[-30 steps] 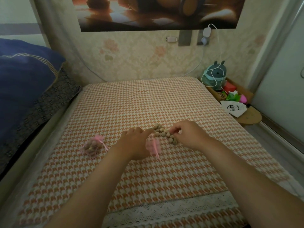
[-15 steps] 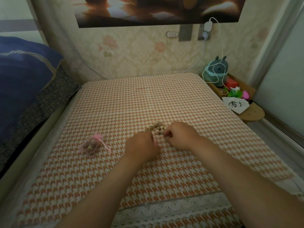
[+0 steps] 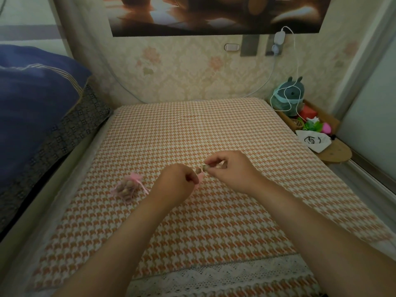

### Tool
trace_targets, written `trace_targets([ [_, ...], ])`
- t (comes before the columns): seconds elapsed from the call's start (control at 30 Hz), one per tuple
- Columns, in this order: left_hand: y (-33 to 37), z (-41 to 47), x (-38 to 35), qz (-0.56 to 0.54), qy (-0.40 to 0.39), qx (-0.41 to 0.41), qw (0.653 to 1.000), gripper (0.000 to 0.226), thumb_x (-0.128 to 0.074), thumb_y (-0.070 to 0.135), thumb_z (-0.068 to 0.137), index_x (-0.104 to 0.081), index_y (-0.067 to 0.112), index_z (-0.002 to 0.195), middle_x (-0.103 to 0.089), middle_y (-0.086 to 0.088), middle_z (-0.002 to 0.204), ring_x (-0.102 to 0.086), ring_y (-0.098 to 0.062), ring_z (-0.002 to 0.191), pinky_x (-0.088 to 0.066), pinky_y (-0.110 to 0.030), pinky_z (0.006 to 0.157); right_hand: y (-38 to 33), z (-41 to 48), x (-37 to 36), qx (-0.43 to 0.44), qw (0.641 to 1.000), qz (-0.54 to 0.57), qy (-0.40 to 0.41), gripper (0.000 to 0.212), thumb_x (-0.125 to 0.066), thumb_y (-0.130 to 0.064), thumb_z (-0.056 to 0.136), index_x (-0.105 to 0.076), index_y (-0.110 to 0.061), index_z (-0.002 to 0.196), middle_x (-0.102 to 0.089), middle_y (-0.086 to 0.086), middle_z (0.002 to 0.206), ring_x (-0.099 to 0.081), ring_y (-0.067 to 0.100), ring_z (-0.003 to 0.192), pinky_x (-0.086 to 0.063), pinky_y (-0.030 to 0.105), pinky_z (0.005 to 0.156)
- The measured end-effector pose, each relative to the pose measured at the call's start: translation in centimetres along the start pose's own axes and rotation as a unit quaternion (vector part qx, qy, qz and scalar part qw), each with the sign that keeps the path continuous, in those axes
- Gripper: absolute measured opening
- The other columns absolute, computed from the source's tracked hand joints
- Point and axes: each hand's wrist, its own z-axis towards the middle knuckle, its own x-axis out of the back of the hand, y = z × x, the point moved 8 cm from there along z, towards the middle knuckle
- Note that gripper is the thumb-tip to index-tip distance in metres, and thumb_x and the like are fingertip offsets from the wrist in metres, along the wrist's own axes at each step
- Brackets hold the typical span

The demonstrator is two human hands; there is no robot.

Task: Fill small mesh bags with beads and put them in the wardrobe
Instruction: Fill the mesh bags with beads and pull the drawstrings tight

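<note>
Looking down at a small pink mesh bag (image 3: 200, 179) dangling right between the two hands, just off the houndstooth bedspread (image 3: 214, 221). Pinched at its top by the left hand (image 3: 175, 185), fingers curled in tight. Coming in at the bag's mouth from the other side with the right hand (image 3: 234, 171), thumb and forefinger squeezed on a brown bead (image 3: 205, 167), other fingers folded, maybe cupping more but can't really tell. Off to the left of the left hand, not touching it, got a second mesh bag (image 3: 128, 187), already stuffed with beads, pink ribbon at the neck, lying on the orange-and-white cover. White lace trim (image 3: 225, 275) along the near edge. Blue quilt (image 3: 36, 99) piled up on the left, floral wallpaper (image 3: 182, 71) behind, and over on the right a teal plush toy (image 3: 289, 95) looped in white charger cable (image 3: 296, 67), near a white pouch (image 3: 315, 141).
</note>
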Motion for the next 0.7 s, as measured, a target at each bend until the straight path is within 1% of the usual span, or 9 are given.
trace_targets([
  [0.07,0.0,-0.1,0.5,-0.009,0.000,-0.004,1.000,0.013,-0.067,0.023,0.088,-0.079,0.028,0.086,-0.067,0.017,0.074,-0.059,0.003,0.064,-0.037,-0.002,0.050,-1.1,0.0,-0.1,0.010,1.000,0.023,0.009,0.013,-0.077,-0.030,0.088,-0.075,-0.037,0.098,-0.072,-0.024,0.085,-0.058,-0.016,0.062,-0.043,0.003,0.058],
  [0.13,0.0,-0.1,1.1,-0.027,0.000,-0.011,1.000,0.005,-0.074,0.028,0.083,-0.077,0.029,0.088,-0.070,0.015,0.081,-0.062,0.002,0.071,-0.039,-0.002,0.053,-2.2,0.0,-0.5,0.021,0.999,0.034,0.009,0.011,-0.078,-0.029,0.087,-0.076,-0.036,0.096,-0.068,-0.034,0.075,-0.057,-0.011,0.056,-0.043,0.005,0.056],
  [0.23,0.0,-0.3,1.5,-0.050,-0.011,-0.009,0.999,0.016,-0.082,0.032,0.075,-0.066,0.033,0.078,-0.068,0.016,0.080,-0.065,0.001,0.071,-0.042,-0.006,0.051,-3.9,-0.1,-0.9,0.049,0.999,0.018,0.008,0.010,-0.077,-0.032,0.086,-0.074,-0.040,0.092,-0.063,-0.039,0.069,-0.055,-0.005,0.051,-0.042,0.007,0.051],
  [0.33,-0.1,-0.4,1.7,-0.064,-0.012,-0.002,0.998,0.017,-0.083,0.030,0.072,-0.067,0.026,0.079,-0.070,0.009,0.078,-0.067,-0.006,0.070,-0.045,-0.010,0.048,-5.3,-0.4,-1.4,0.094,0.993,-0.077,0.001,0.012,-0.074,-0.040,0.087,-0.069,-0.050,0.084,-0.065,-0.035,0.082,-0.057,-0.011,0.067,-0.039,0.009,0.055],
  [0.4,-0.3,-0.4,1.8,-0.092,-0.014,0.005,0.996,0.016,-0.083,0.028,0.073,-0.070,0.024,0.083,-0.072,0.007,0.080,-0.067,-0.005,0.068,-0.045,-0.010,0.048,-5.5,-0.6,-1.7,0.109,0.985,-0.133,-0.001,0.005,-0.074,-0.040,0.087,-0.073,-0.044,0.090,-0.066,-0.026,0.088,-0.055,-0.015,0.077,-0.035,0.012,0.061],
  [0.47,-0.5,-0.4,1.9,-0.119,-0.021,0.014,0.993,0.015,-0.082,0.025,0.074,-0.069,0.027,0.080,-0.071,0.008,0.077,-0.063,0.000,0.062,-0.043,-0.008,0.046,-5.5,-0.6,-1.9,0.122,0.978,-0.167,0.001,0.010,-0.074,-0.040,0.088,-0.076,-0.040,0.097,-0.064,-0.022,0.092,-0.052,-0.013,0.078,-0.035,0.016,0.062],
  [0.53,-0.8,-0.4,1.9,-0.119,-0.030,0.023,0.992,0.015,-0.080,0.022,0.075,-0.068,0.030,0.077,-0.069,0.010,0.073,-0.060,0.003,0.058,-0.041,-0.007,0.043,-5.5,-0.5,-2.1,0.128,0.973,-0.192,-0.008,0.015,-0.073,-0.043,0.088,-0.077,-0.042,0.102,-0.063,-0.020,0.098,-0.051,-0.010,0.078,-0.040,0.019,0.064],
  [0.63,-1.2,-0.3,1.7,-0.122,-0.037,0.041,0.991,0.014,-0.075,0.019,0.079,-0.069,0.031,0.077,-0.071,0.007,0.075,-0.062,-0.003,0.062,-0.044,-0.009,0.044,-5.3,-0.4,-2.3,0.129,0.969,-0.210,-0.031,0.017,-0.071,-0.046,0.090,-0.076,-0.042,0.106,-0.060,-0.021,0.101,-0.051,-0.008,0.081,-0.039,0.017,0.066],
  [0.7,-1.4,-0.2,1.6,-0.130,-0.034,0.052,0.990,0.009,-0.074,0.020,0.082,-0.073,0.028,0.081,-0.072,0.006,0.076,-0.064,-0.005,0.067,-0.048,-0.011,0.050,-5.0,-0.4,-2.6,0.124,0.967,-0.217,-0.042,0.015,-0.070,-0.047,0.090,-0.076,-0.041,0.103,-0.059,-0.021,0.102,-0.051,-0.012,0.078,-0.037,0.017,0.064],
])
